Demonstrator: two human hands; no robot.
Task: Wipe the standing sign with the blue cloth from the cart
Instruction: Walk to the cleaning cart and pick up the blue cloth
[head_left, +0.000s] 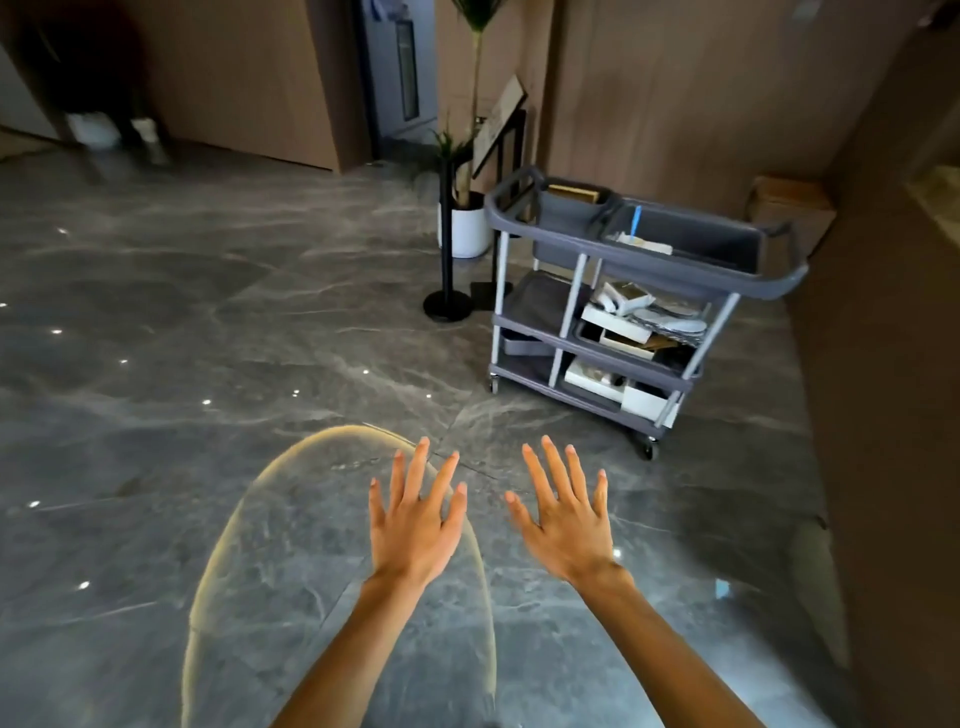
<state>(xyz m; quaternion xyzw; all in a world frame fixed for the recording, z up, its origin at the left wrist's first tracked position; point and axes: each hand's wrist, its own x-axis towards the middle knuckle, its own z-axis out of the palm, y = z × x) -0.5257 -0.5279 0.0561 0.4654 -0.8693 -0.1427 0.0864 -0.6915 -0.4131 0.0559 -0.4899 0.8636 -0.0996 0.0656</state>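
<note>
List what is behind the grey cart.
Behind the grey cart stand a tilted standing sign, a potted plant and a black post. The cart hides the sign's base.

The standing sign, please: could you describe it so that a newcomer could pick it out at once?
Find the grey three-shelf cart by the brown wall on the right. Just behind its far handle, beside the white plant pot, stands the standing sign. Unlike the plain black post with a round base nearer the camera, it carries a pale, tilted board on a dark frame.
</note>
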